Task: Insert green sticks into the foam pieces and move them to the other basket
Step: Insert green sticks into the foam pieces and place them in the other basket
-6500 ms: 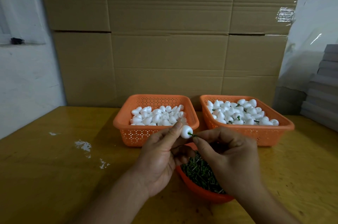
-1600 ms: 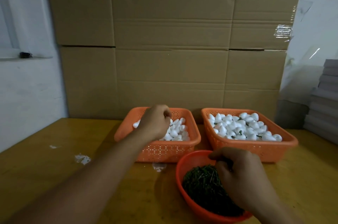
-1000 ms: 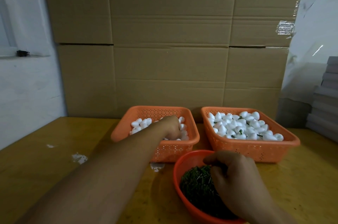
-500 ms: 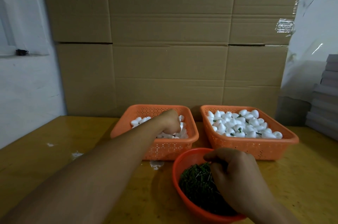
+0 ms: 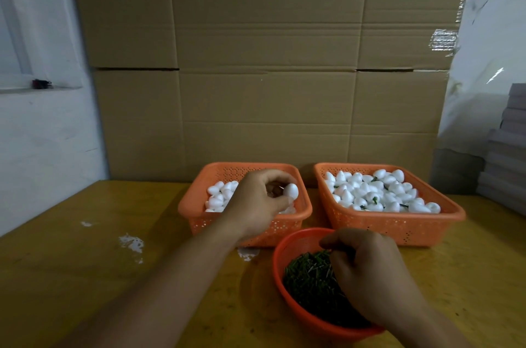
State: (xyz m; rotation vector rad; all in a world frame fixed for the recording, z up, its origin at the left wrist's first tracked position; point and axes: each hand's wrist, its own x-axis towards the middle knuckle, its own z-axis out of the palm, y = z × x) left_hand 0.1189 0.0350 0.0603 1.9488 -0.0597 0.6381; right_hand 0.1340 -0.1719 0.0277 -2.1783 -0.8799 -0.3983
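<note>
My left hand pinches a white foam piece just above the left orange basket, which holds plain white foam pieces. The right orange basket is full of foam pieces, several with green sticks in them. My right hand reaches with curled fingers into the round orange bowl of green sticks; whether its fingertips pinch a stick is hidden.
Tall cardboard boxes stand right behind the baskets. White foam crumbs lie on the yellow wooden table at the left. A stack of grey sheets sits at the far right.
My left hand has lifted out of the left basket with a foam piece between its fingers. My right hand has stayed in the bowl of sticks.
</note>
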